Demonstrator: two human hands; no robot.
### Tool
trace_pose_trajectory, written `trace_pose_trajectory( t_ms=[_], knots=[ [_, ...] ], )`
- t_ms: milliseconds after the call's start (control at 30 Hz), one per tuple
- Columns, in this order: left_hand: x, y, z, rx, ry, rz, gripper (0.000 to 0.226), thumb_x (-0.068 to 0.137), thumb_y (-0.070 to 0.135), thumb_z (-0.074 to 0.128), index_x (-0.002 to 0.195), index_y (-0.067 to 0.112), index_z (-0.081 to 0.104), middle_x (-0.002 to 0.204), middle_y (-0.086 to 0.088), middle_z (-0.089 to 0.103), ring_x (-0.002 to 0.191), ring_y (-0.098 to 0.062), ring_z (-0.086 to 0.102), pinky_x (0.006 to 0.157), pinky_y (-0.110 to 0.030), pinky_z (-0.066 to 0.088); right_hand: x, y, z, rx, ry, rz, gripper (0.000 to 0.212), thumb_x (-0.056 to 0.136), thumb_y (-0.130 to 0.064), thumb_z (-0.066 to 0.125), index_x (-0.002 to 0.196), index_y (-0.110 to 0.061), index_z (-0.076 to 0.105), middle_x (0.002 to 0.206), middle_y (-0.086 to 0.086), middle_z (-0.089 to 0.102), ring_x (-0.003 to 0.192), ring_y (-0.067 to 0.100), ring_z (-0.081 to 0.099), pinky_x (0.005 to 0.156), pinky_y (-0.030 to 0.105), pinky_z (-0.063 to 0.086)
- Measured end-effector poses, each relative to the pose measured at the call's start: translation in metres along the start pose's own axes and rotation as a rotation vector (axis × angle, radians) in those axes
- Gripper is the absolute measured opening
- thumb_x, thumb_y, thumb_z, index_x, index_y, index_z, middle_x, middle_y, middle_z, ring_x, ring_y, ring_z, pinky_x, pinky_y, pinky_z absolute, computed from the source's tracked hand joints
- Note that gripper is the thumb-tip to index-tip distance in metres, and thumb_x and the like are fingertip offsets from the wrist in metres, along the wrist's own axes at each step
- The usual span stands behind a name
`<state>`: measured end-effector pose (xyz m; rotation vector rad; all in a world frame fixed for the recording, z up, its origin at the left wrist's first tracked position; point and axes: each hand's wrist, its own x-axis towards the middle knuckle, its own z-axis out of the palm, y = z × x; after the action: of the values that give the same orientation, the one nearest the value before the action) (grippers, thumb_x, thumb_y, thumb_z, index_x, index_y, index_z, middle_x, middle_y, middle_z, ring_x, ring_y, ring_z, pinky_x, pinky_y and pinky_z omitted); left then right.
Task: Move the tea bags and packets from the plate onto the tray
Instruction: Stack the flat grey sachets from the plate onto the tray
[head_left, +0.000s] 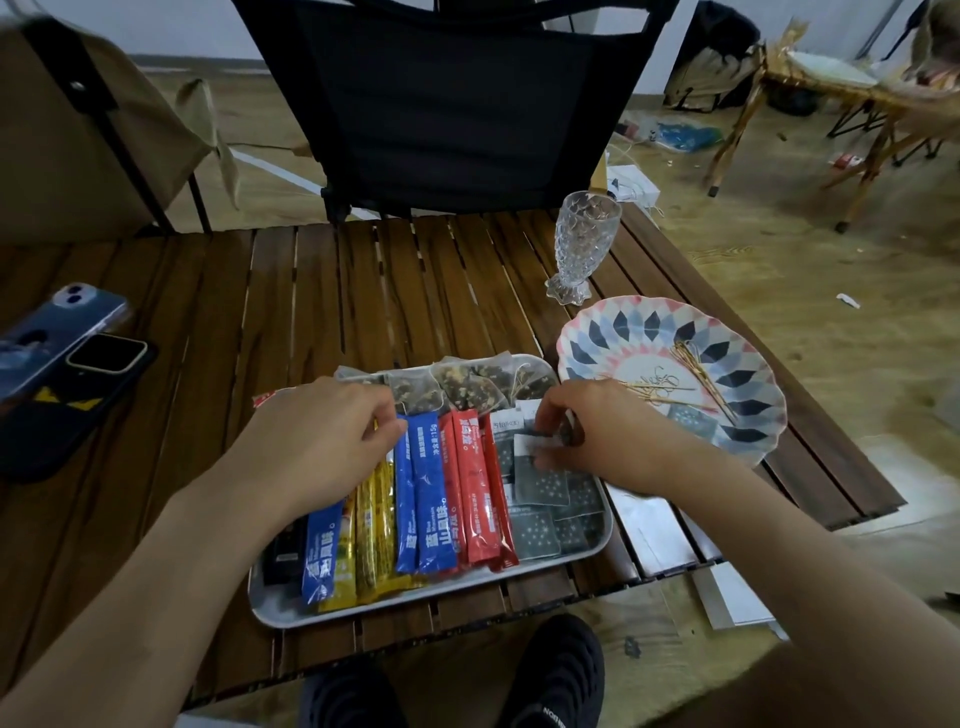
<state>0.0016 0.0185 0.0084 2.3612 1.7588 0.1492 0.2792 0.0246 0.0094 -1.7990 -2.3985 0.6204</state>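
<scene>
Now: right hand (582, 431) pinched a grey starred sachet (540, 467) over the tray's (415, 605) right side. Left hand (322, 447) curled at the stick packets (431, 493); grip unclear. A second sachet (691, 421) lay on the plate (649, 322), right of the tray. Best laid flat, square with neighbours.

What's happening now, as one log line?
left hand: on stick packets | right hand: pinching grey packet over tray | plate: holds starred packet
</scene>
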Motion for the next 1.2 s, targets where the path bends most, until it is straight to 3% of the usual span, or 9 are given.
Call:
trace_pose_trajectory(
  t_ms=[267, 367, 467, 533, 633, 833, 967, 1100, 1200],
  knots=[
    [-0.002, 0.000, -0.003, -0.014, -0.011, 0.004, 0.018, 0.098, 0.054, 0.048, 0.089, 0.039, 0.053, 0.079, 0.018, 0.059, 0.073, 0.004, 0.057, 0.054, -0.016, 0.035, 0.000, -0.002, 0.003, -0.060, -0.022, -0.058, 0.019, 0.084, -0.037, 0.075, 0.101, -0.031, 0.073, 0.100, -0.012, 0.070, 0.087, 0.004, 0.065, 0.077, 0.028, 0.059],
    [-0.002, 0.002, -0.004, -0.002, -0.002, 0.005, 0.017, 0.098, 0.053, 0.049, 0.089, 0.040, 0.054, 0.079, 0.019, 0.058, 0.072, 0.004, 0.055, 0.053, -0.016, 0.034, -0.003, 0.015, -0.017, 0.005, 0.076, 0.021, 0.014, 0.086, -0.040, 0.072, 0.099, -0.033, 0.072, 0.093, -0.017, 0.069, 0.078, -0.002, 0.062, 0.072, 0.018, 0.053],
    [-0.002, 0.001, -0.004, -0.002, 0.002, 0.001, 0.018, 0.098, 0.053, 0.050, 0.088, 0.039, 0.055, 0.077, 0.018, 0.058, 0.070, 0.003, 0.055, 0.053, -0.017, 0.036, -0.012, 0.050, -0.040, 0.057, 0.211, 0.189, 0.010, 0.084, -0.033, 0.076, 0.091, -0.028, 0.071, 0.086, -0.015, 0.069, 0.079, 0.002, 0.064, 0.076, 0.025, 0.053],
    [-0.002, 0.001, -0.003, -0.005, -0.001, -0.002, 0.018, 0.097, 0.054, 0.050, 0.089, 0.039, 0.056, 0.078, 0.018, 0.059, 0.072, 0.002, 0.056, 0.054, -0.018, 0.037, -0.018, 0.079, -0.049, -0.055, 0.104, 0.392, 0.025, 0.082, -0.038, 0.077, 0.098, -0.019, 0.073, 0.093, -0.006, 0.072, 0.086, 0.013, 0.066, 0.074, 0.025, 0.048],
    [0.000, 0.001, -0.002, 0.000, -0.012, -0.002, 0.018, 0.097, 0.055, 0.050, 0.092, 0.039, 0.056, 0.081, 0.019, 0.059, 0.075, 0.003, 0.056, 0.055, -0.016, 0.037, -0.023, 0.105, -0.050, -0.227, -0.093, 0.585, 0.047, 0.076, -0.060, 0.074, 0.096, -0.017, 0.076, 0.091, 0.001, 0.072, 0.082, 0.016, 0.063, 0.060, 0.024, 0.044],
    [0.000, 0.003, -0.002, 0.015, -0.022, -0.003, 0.018, 0.097, 0.055, 0.049, 0.093, 0.039, 0.055, 0.081, 0.021, 0.057, 0.075, 0.005, 0.054, 0.055, -0.016, 0.035, -0.016, 0.111, -0.042, -0.129, -0.131, 0.611, 0.066, 0.060, -0.062, 0.084, 0.100, -0.010, 0.075, 0.101, 0.008, 0.072, 0.093, 0.021, 0.064, 0.079, 0.032, 0.050],
    [0.000, 0.003, -0.002, 0.018, -0.029, -0.009, 0.018, 0.097, 0.055, 0.049, 0.092, 0.039, 0.055, 0.081, 0.020, 0.058, 0.075, 0.004, 0.055, 0.055, -0.016, 0.037, -0.015, 0.114, -0.042, -0.085, -0.156, 0.642, 0.063, 0.060, -0.056, 0.087, 0.099, -0.009, 0.075, 0.103, 0.011, 0.072, 0.095, 0.023, 0.064, 0.085, 0.034, 0.052],
    [0.000, 0.003, -0.002, 0.016, -0.032, -0.013, 0.019, 0.096, 0.056, 0.049, 0.092, 0.039, 0.055, 0.082, 0.020, 0.059, 0.076, 0.004, 0.057, 0.056, -0.016, 0.040, -0.016, 0.117, -0.043, -0.059, -0.145, 0.640, 0.036, 0.062, -0.049, 0.089, 0.077, -0.020, 0.074, 0.087, 0.004, 0.071, 0.079, 0.014, 0.062, 0.062, 0.027, 0.047],
    [0.000, 0.003, -0.001, 0.013, -0.038, -0.008, 0.018, 0.096, 0.056, 0.049, 0.092, 0.039, 0.054, 0.082, 0.021, 0.059, 0.076, 0.004, 0.056, 0.056, -0.015, 0.038, -0.016, 0.119, -0.041, -0.087, -0.144, 0.661, 0.049, 0.060, -0.054, 0.088, 0.086, -0.015, 0.074, 0.086, 0.003, 0.070, 0.077, 0.014, 0.060, 0.059, 0.025, 0.044]
  ],
)
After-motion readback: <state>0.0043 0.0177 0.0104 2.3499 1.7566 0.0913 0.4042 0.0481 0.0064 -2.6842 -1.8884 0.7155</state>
